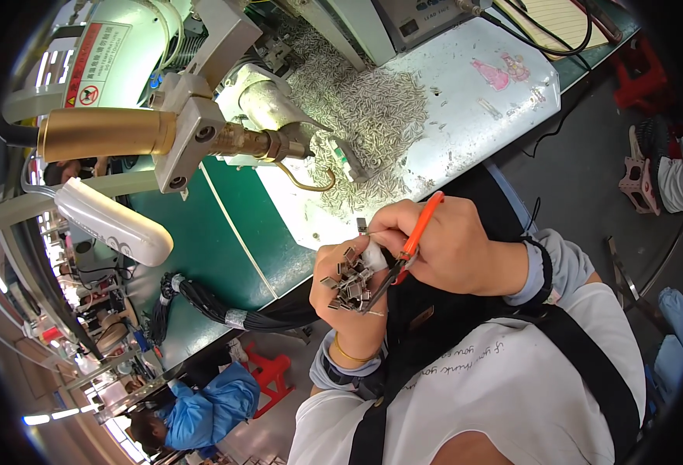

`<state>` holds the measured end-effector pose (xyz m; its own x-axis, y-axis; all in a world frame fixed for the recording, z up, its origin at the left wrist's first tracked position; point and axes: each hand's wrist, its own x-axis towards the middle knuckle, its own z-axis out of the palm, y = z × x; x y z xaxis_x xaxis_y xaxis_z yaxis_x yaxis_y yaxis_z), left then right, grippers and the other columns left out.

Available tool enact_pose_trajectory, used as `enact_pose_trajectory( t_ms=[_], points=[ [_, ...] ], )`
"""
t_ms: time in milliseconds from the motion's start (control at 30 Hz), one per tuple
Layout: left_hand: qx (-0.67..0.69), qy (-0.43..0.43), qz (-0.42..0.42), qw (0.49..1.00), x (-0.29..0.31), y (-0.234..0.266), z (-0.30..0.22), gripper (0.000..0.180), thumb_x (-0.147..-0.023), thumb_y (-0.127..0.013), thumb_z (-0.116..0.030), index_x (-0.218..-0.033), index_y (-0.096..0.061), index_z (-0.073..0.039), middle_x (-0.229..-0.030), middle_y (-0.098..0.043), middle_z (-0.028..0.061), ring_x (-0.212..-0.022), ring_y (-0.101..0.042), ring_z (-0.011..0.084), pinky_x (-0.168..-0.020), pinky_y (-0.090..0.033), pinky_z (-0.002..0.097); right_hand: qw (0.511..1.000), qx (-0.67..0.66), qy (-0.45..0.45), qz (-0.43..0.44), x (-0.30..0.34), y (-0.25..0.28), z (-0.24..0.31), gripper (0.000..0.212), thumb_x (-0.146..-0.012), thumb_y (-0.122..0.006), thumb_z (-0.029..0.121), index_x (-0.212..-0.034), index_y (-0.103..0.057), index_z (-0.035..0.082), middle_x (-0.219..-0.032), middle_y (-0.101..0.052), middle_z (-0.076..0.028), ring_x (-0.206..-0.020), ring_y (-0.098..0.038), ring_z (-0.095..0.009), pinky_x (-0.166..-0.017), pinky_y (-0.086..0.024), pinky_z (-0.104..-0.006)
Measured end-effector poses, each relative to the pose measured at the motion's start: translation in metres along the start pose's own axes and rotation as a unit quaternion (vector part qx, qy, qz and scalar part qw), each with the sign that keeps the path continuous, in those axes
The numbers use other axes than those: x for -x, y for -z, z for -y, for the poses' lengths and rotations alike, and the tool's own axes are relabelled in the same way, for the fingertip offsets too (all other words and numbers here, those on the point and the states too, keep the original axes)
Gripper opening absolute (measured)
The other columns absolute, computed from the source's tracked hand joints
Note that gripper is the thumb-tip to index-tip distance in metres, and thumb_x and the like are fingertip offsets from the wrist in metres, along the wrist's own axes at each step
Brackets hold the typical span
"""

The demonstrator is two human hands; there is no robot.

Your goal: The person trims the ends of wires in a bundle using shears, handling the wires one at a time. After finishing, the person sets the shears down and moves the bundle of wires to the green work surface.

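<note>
My left hand (361,329) is closed around a bunch of small metal plug connectors (349,285), their shiny shells sticking out above the fingers. Against it, my right hand (469,252) is closed on a pair of orange-handled pliers (423,223), whose dark jaws point down and left past the bunch. The thumb and forefinger of my right hand also pinch at a single metal connector (361,225) standing up between both hands. Something white shows between the hands; its kind is unclear. A bundle of black cables (268,319) runs along the table's edge toward my left hand.
A soldering machine with a gold-coloured handle (109,133) and curved metal tube overhangs the green table (233,225). Many small metal pieces (380,116) lie heaped on a white board (504,93). A white lamp (113,221) hangs left. A person in blue (213,407) sits beyond.
</note>
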<state>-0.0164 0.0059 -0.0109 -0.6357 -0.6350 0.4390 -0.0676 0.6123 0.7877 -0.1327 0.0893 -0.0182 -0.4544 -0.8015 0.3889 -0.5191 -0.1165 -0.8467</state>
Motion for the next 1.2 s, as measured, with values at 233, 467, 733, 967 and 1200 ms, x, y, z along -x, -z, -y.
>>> enact_pose_trajectory(
  t_ms=[233, 467, 733, 967, 1200],
  points=[
    [0.246, 0.325, -0.032, 0.912, -0.005, 0.008, -0.008, 0.013, -0.076, -0.059, 0.003, -0.088, -0.054, 0.001, -0.075, -0.054, 0.0033, -0.061, -0.049, 0.0092, -0.056, -0.039, 0.0194, 0.951, -0.289, -0.108, 0.011, -0.004, -0.008, -0.013, 0.009, -0.079, -0.057, 0.003, -0.085, -0.051, -0.001, -0.066, -0.057, -0.002, -0.053, -0.055, -0.007, -0.047, -0.043, -0.0219],
    [0.322, 0.283, -0.043, 0.902, -0.005, 0.012, -0.008, 0.013, -0.08, -0.053, 0.001, -0.092, -0.049, 0.001, -0.067, -0.045, 0.0032, -0.045, -0.035, 0.0069, -0.041, -0.025, 0.0209, 0.992, -0.024, -0.096, 0.073, 0.0, 0.004, -0.011, 0.026, -0.072, -0.068, 0.022, -0.077, -0.054, 0.001, -0.054, -0.054, -0.005, -0.043, -0.054, -0.014, -0.042, -0.041, -0.0257],
    [0.223, 0.225, -0.071, 0.946, -0.002, 0.007, -0.007, 0.015, -0.079, -0.054, 0.001, -0.092, -0.048, 0.001, -0.067, -0.045, 0.003, -0.045, -0.035, 0.0071, -0.04, -0.025, 0.0202, 0.986, 0.021, -0.118, 0.115, 0.004, -0.002, -0.006, 0.037, -0.07, -0.068, 0.033, -0.061, -0.048, 0.003, -0.045, -0.048, -0.008, -0.042, -0.052, -0.026, -0.04, -0.04, -0.0321],
    [0.266, 0.321, -0.019, 0.909, -0.016, 0.014, -0.005, 0.015, -0.078, -0.057, -0.001, -0.092, -0.051, 0.0, -0.067, -0.047, 0.0016, -0.049, -0.038, 0.0062, -0.044, -0.028, 0.0194, 0.972, -0.071, -0.158, 0.16, 0.011, -0.003, -0.018, 0.028, -0.078, -0.061, 0.022, -0.063, -0.048, 0.002, -0.045, -0.047, -0.009, -0.037, -0.047, -0.024, -0.039, -0.039, -0.0314],
    [0.433, 0.408, 0.058, 0.802, -0.055, 0.009, 0.032, 0.013, -0.08, -0.055, -0.003, -0.093, -0.052, -0.003, -0.064, -0.044, -0.0012, -0.047, -0.033, 0.0053, -0.043, -0.027, 0.0201, 0.859, -0.317, -0.371, 0.155, -0.011, 0.01, -0.006, 0.02, -0.083, -0.053, 0.013, -0.069, -0.05, 0.0, -0.05, -0.048, -0.003, -0.038, -0.046, -0.012, -0.038, -0.038, -0.0243]
  ],
)
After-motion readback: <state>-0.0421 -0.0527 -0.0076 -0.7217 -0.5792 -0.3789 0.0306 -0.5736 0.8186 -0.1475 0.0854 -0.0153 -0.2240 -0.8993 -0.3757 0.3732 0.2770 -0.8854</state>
